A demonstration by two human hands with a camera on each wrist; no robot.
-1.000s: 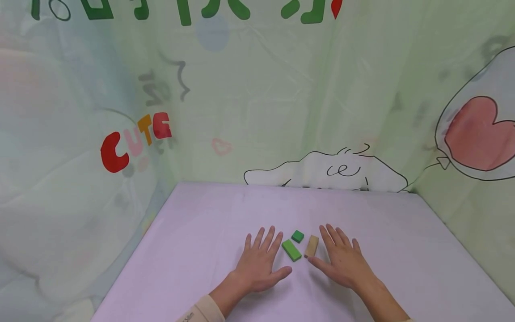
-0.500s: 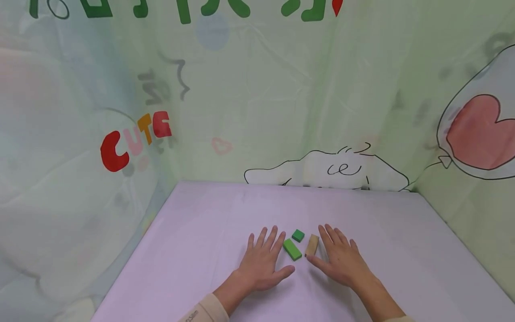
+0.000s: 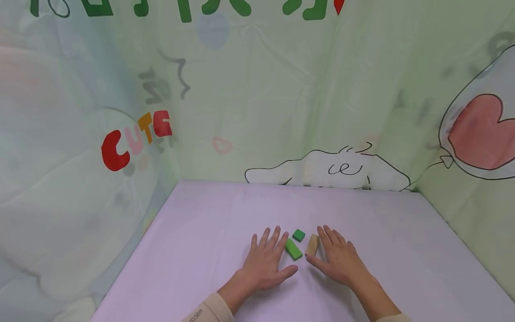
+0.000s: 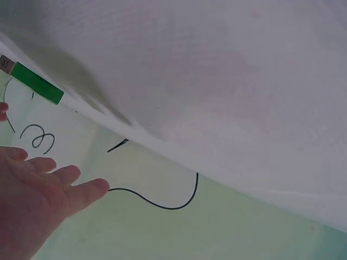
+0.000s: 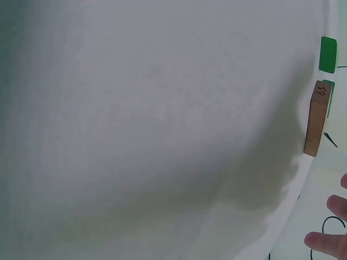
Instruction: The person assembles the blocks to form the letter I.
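Three small blocks lie close together on the table between the two hands in the head view: a long light-green block, a small dark-green block and a long plain wooden block. My left hand, fingers spread and straight, hovers beside the light-green block, its index fingertip at the block's edge in this view. On the other side, my right hand has straight fingers, with the thumb tip by the wooden block's near end. Both hands hold nothing. A dark number marks the wooden block's end in the right wrist view.
A pale lilac cloth covers the table. Behind it hangs a light-green printed curtain, which continues along both sides. The table's far edge meets the curtain beneath a line-drawn figure.
My left hand has drifted a little to the right, towards the blocks. My right hand has shifted slightly left, and the blocks keep their arrangement.
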